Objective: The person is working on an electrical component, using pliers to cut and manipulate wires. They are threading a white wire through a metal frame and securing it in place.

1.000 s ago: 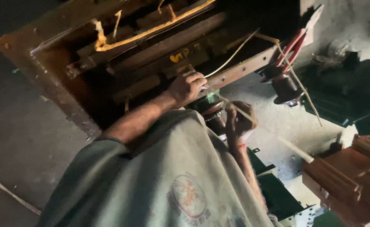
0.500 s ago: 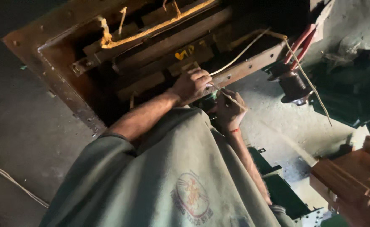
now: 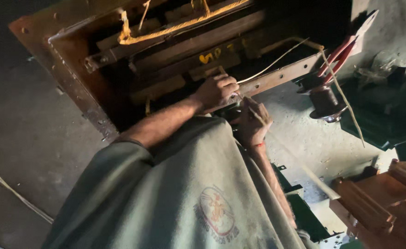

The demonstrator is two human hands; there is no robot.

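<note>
My left hand [image 3: 217, 90] is closed at the edge of a rusty metal frame [image 3: 74, 87], right beside its angle bar [image 3: 281, 76]. A thin pale wire [image 3: 276, 60] comes out of its grip, runs up to the right and then hangs down past a brown insulator [image 3: 323, 99]. My right hand [image 3: 253, 123], with a red thread at the wrist, is just below the left one and pinches a short pale strip [image 3: 254, 112]. Inside the frame lie wooden bars [image 3: 198, 44] and yellowish bound windings [image 3: 184, 23]. A grey-green shirt [image 3: 180, 193] covers the lower part of the view.
Red leads [image 3: 336, 55] rise from the insulator. Dark green metal parts [image 3: 387, 110] stand at the right, and orange-brown blocks [image 3: 378, 203] at the lower right. The concrete floor [image 3: 23, 138] stretches to the left, with a thin line [image 3: 14, 193] lying across it.
My right hand has risen a little and now sits closer under the left hand. The left hand stays on the wire at the bar. The view has shifted slightly.
</note>
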